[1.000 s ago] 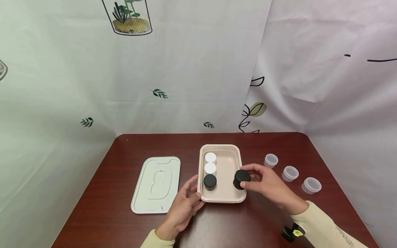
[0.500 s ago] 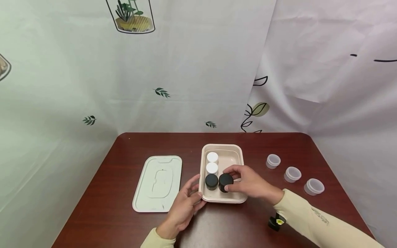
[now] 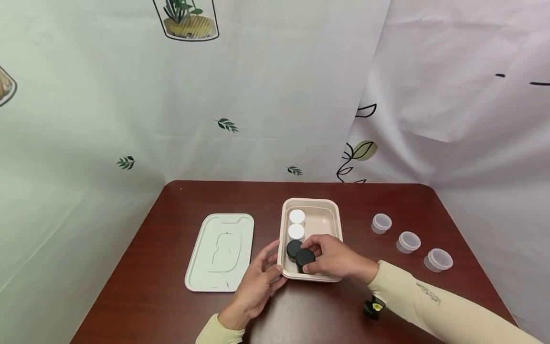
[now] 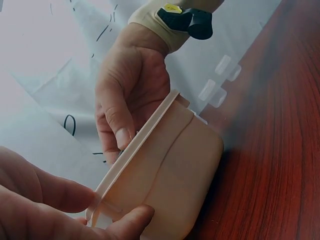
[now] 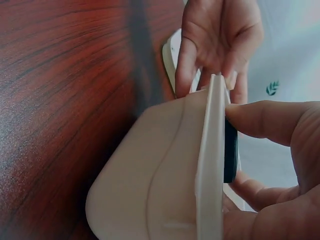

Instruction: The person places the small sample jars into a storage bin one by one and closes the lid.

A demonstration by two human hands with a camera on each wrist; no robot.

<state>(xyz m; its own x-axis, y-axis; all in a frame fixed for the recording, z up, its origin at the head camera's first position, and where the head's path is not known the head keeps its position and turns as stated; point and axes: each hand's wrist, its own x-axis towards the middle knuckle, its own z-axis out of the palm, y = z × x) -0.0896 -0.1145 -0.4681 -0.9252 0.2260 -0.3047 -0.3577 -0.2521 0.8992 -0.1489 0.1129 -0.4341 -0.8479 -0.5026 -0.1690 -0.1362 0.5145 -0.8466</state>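
Since a second ago, the right hand [image 3: 337,258] has carried one black jar [image 3: 305,257] leftward across the tray [image 3: 321,220] toward its near left corner. From where I stand, the right fingers pinch that jar, just beside the second black jar [image 3: 293,249]; contact with the tray floor cannot be confirmed. The left hand [image 3: 257,287] grips the tray's left rim. Step in hand, as I judge it: seating the jar. Next move calls for aligning, lowering, releasing. Count: two black jars, two white jars [image 3: 296,231], three clear cups [image 3: 408,242], one tray, one lid [image 3: 221,253].
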